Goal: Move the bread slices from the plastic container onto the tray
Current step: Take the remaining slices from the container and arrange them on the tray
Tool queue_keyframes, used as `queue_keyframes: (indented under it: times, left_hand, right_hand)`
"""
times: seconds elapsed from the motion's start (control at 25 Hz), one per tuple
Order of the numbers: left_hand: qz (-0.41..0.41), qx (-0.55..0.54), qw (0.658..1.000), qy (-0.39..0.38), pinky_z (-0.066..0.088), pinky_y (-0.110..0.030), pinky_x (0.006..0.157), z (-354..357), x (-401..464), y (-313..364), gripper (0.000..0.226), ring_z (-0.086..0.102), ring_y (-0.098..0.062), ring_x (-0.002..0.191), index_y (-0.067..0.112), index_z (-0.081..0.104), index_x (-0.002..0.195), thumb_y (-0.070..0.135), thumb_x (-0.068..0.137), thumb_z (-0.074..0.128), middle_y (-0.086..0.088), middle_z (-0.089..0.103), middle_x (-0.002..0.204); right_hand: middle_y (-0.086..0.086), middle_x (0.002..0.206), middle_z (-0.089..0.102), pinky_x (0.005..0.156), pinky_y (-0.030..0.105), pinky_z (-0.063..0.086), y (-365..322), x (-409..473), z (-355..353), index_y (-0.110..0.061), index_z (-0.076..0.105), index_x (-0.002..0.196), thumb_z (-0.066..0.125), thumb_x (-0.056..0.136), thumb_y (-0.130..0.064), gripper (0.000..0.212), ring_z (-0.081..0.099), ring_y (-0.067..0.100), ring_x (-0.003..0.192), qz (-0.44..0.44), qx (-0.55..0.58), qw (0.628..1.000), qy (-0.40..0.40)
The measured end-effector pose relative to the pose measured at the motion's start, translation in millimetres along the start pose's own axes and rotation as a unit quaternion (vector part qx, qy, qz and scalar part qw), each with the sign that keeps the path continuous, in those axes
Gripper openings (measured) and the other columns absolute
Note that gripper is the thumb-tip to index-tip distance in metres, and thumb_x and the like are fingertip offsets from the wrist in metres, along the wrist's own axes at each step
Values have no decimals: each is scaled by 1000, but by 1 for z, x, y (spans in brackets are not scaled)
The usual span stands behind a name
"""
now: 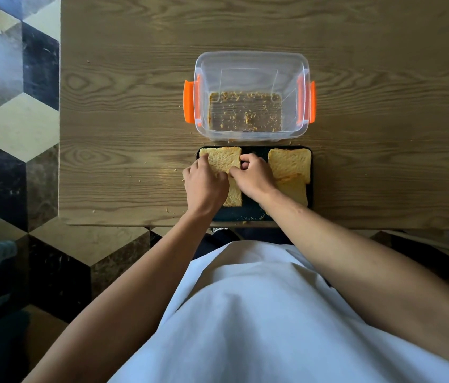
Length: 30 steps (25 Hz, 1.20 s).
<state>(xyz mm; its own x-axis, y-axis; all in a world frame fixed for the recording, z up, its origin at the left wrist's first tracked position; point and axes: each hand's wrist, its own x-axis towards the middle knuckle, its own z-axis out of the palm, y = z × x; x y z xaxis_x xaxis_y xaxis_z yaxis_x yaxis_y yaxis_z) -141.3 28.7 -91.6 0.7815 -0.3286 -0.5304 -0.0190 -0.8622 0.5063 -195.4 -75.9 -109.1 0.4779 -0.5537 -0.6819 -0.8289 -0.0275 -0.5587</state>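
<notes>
Both grips, L (204,186) & R (253,176), on far-left bread slice (222,160).

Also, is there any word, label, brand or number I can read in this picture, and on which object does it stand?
None: no text is readable.
Plastic container: clear walls and orange clips, no label visible.
Tray: plain dark surface, no print.
Bread slices: no marking.
Table: only wood grain.

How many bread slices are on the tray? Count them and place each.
4 visible: far-left slice under both hands, near-left slice partly hidden by the left hand, far-right slice, near-right slice. Hands may hide more.
</notes>
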Motion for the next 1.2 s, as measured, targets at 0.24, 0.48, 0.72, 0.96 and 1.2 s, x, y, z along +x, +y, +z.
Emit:
queue_keyframes:
  times: [0.24,0.48,0.72,0.96,1.2]
  left_hand:
    - [10,-2,1000,-8,25,-40,114,2,-1,-3,66,31,-37,138,4,34,149,20,89,56,-20,40,151]
    - [-28,-23,999,39,33,-43,106,-3,-17,-18,56,38,-35,124,4,44,136,18,84,58,-20,44,133]
    - [-100,-64,993,2,38,-44,105,0,-31,-29,36,45,-35,117,2,55,120,13,85,52,-18,48,123]
    - [-86,-65,994,10,43,-47,99,-2,-25,-28,24,49,-35,107,-1,62,97,10,88,43,-20,54,113]
    - [-82,-113,990,-22,49,-43,70,6,-31,-24,34,56,-40,76,9,52,65,17,97,43,-23,65,80]
  right_hand:
    - [8,135,57,94,32,47,0,-1,1,-13,51,139,66,84,-36,61,57,23,117,1,21,1000,-4]
    - [2,115,61,64,22,41,14,-11,-3,-15,53,135,63,88,-34,51,56,13,87,-16,-9,1000,-4]
    - [-2,100,60,53,23,39,29,-28,10,-16,48,132,66,85,-31,53,55,5,72,8,2,1000,-15]
    - [-8,85,56,58,28,46,30,-35,7,-18,47,129,66,85,-32,50,57,8,70,21,22,999,-36]
    - [-8,84,58,56,27,41,46,-43,-6,-18,51,123,65,84,-32,44,55,7,70,21,8,1000,-12]
